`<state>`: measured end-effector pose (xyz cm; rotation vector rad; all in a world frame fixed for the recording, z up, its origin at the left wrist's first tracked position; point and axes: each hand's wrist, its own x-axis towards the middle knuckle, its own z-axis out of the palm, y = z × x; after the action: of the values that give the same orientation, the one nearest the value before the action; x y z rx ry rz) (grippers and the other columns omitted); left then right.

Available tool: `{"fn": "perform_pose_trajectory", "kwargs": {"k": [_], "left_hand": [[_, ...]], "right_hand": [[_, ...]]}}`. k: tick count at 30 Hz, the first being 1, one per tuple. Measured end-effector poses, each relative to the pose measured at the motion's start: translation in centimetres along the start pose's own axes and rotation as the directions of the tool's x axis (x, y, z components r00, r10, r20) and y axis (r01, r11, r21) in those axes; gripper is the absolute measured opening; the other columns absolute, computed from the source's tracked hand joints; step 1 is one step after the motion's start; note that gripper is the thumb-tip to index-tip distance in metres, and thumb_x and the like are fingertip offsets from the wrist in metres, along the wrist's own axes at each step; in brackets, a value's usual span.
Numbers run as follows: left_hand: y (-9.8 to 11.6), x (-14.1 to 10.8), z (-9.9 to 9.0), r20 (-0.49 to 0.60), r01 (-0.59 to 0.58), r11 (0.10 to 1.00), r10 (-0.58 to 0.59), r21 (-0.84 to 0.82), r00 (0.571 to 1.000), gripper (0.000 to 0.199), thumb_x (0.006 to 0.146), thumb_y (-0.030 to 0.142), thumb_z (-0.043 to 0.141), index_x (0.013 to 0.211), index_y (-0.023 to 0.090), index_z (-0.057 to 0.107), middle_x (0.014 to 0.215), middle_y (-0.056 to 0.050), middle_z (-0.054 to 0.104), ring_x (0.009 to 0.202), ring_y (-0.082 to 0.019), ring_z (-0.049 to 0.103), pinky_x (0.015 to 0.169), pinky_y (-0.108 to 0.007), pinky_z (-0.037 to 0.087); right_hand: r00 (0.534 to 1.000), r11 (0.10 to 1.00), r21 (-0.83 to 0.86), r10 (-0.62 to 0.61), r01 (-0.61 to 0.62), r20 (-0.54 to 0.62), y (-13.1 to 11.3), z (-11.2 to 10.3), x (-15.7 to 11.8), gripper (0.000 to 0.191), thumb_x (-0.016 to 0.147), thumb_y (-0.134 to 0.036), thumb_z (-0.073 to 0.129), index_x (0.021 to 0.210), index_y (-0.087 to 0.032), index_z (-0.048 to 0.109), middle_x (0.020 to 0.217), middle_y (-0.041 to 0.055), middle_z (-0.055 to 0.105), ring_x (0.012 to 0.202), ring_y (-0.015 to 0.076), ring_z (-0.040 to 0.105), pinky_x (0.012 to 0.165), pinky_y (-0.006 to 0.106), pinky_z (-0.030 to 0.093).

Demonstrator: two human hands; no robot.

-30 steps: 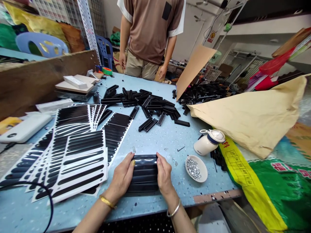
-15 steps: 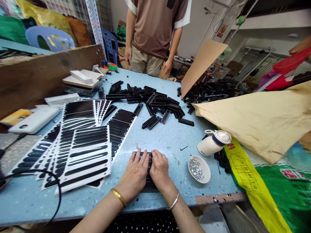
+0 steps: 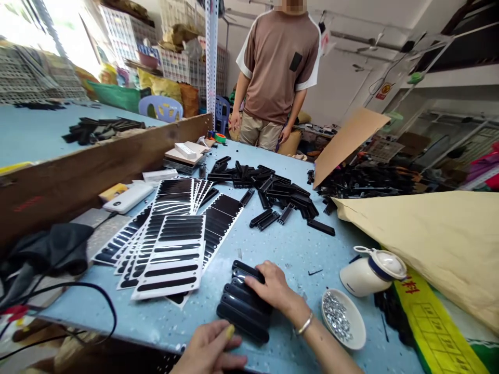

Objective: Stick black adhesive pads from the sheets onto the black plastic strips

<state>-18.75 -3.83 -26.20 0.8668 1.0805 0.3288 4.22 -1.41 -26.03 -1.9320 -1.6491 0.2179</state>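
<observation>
1. Presently, several sheets of black strips (image 3: 171,254) lie fanned at the bench's left side; overlap prevents an exact count. One white device (image 3: 128,197) with a cable lies beyond them.
2. Left hand (image 3: 216,345): one, at the near edge of the bench (image 3: 288,249). Fingers are loosely bent and open, gripping nothing.
3. Black strips (image 3: 244,314): five countable, side by side near the bench's near edge. Their near left corner is just beside the left fingertips.
4. Right hand (image 3: 273,285): one. Its thumb rests on top of the strips; its fingers close over their far right part.
5. Black slotted parts (image 3: 280,189): one heap toward the far edge, too overlapped to count.
6. Hex key (image 3: 315,272): one, lying between the right hand and the bottle.
7. White bowl (image 3: 356,332): one, holding many small silvery metal pieces (image 3: 337,317).
8. Bottle (image 3: 366,275): one, lidded; contents hidden.
</observation>
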Motion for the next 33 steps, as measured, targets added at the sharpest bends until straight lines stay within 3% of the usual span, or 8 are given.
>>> {"fn": "perform_pose_trajectory", "kwargs": {"k": [4, 7, 10, 14, 18, 23, 26, 33], "left_hand": [[4.2, 2.2, 0.9, 0.069, -0.218, 0.913, 0.207, 0.344, 0.976, 0.039, 0.070, 0.057, 0.064, 0.070, 0.019, 0.059, 0.056, 0.000, 0.059, 0.047, -0.017, 0.058, 0.038, -0.023, 0.040], [6.8, 3.5, 0.9, 0.028, -0.337, 0.860, 0.353, 0.383, 0.935, 0.020, 0.059, 0.034, 0.075, 0.062, 0.021, 0.060, 0.057, 0.004, 0.053, 0.056, -0.014, 0.049, 0.052, -0.023, 0.040], [7.4, 4.5, 0.6, -0.042, -0.391, 0.842, 0.436, 0.371, 0.899, 0.018, 0.052, 0.020, 0.073, 0.059, 0.021, 0.057, 0.058, 0.006, 0.051, 0.062, -0.014, 0.047, 0.061, -0.025, 0.039], [6.8, 5.2, -0.4, -0.109, -0.357, 0.899, 0.393, 0.252, 0.913, 0.020, 0.058, 0.029, 0.071, 0.069, 0.020, 0.056, 0.063, 0.003, 0.059, 0.064, -0.017, 0.056, 0.062, -0.028, 0.044], [6.4, 4.6, -1.3, -0.076, -0.322, 0.941, 0.330, 0.107, 0.941, 0.031, 0.061, 0.035, 0.072, 0.084, 0.017, 0.060, 0.080, -0.004, 0.071, 0.078, -0.022, 0.067, 0.074, -0.033, 0.052], [6.7, 3.4, -1.0, -0.078, -0.250, 0.955, 0.240, -0.161, 0.968, 0.068, 0.050, 0.022, 0.082, 0.114, 0.015, 0.058, 0.103, -0.009, 0.073, 0.099, -0.026, 0.068, 0.086, -0.034, 0.052], [6.9, 3.0, -0.8, -0.039, -0.201, 0.951, 0.198, -0.233, 0.979, 0.078, 0.050, 0.020, 0.085, 0.121, 0.014, 0.054, 0.103, -0.011, 0.073, 0.096, -0.027, 0.069, 0.084, -0.035, 0.053], [7.3, 2.3, -1.3, -0.081, -0.271, 0.958, 0.264, -0.098, 0.961, 0.071, 0.054, 0.022, 0.084, 0.119, 0.019, 0.055, 0.093, -0.004, 0.074, 0.092, -0.026, 0.068, 0.079, -0.033, 0.052]], "right_hand": [[0.982, 0.979, 0.095, 0.175, -0.181, 0.069, 0.3, 0.1, -2.3, 0.031, 0.062, -0.048, 0.082, 0.060, -0.020, 0.069, 0.054, -0.0019, 0.060, 0.050, 0.0146, 0.055, 0.049, 0.023, 0.038], [0.966, 0.961, 0.092, 0.256, -0.259, 0.042, 0.2, 0.2, -3.3, 0.032, 0.062, -0.044, 0.082, 0.055, -0.017, 0.065, 0.049, -0.0001, 0.059, 0.047, 0.0156, 0.053, 0.045, 0.024, 0.037], [0.933, 0.914, 0.223, 0.357, -0.338, -0.050, -0.6, 1.0, -4.0, 0.026, 0.060, -0.036, 0.083, 0.070, -0.015, 0.071, 0.068, 0.0074, 0.070, 0.063, 0.0233, 0.064, 0.056, 0.030, 0.049], [0.835, 0.601, 0.693, 0.550, -0.398, 0.002, -1.7, 1.9, -4.5, 0.038, 0.060, -0.032, 0.081, 0.092, -0.013, 0.071, 0.084, 0.0120, 0.076, 0.075, 0.0284, 0.071, 0.070, 0.038, 0.057], [0.839, 0.348, 0.842, 0.505, -0.412, 0.202, -2.6, 1.2, -4.5, 0.040, 0.060, -0.034, 0.085, 0.091, -0.012, 0.072, 0.087, 0.0106, 0.076, 0.077, 0.0277, 0.071, 0.071, 0.038, 0.057], [0.848, 0.260, 0.860, 0.435, -0.440, 0.302, -4.0, 0.3, -4.5, 0.043, 0.055, -0.031, 0.090, 0.089, -0.012, 0.073, 0.082, 0.0057, 0.075, 0.073, 0.0231, 0.067, 0.065, 0.031, 0.055], [0.819, 0.128, 0.883, 0.452, -0.452, 0.354, -4.5, 0.7, -4.9, 0.042, 0.056, -0.028, 0.090, 0.090, -0.012, 0.072, 0.080, 0.0041, 0.074, 0.070, 0.0201, 0.066, 0.063, 0.028, 0.054], [0.755, -0.074, 0.904, 0.524, -0.421, 0.394, -7.2, 1.3, -5.7, 0.040, 0.061, -0.025, 0.087, 0.094, -0.011, 0.070, 0.082, 0.0062, 0.074, 0.069, 0.0207, 0.067, 0.063, 0.030, 0.056]]}}
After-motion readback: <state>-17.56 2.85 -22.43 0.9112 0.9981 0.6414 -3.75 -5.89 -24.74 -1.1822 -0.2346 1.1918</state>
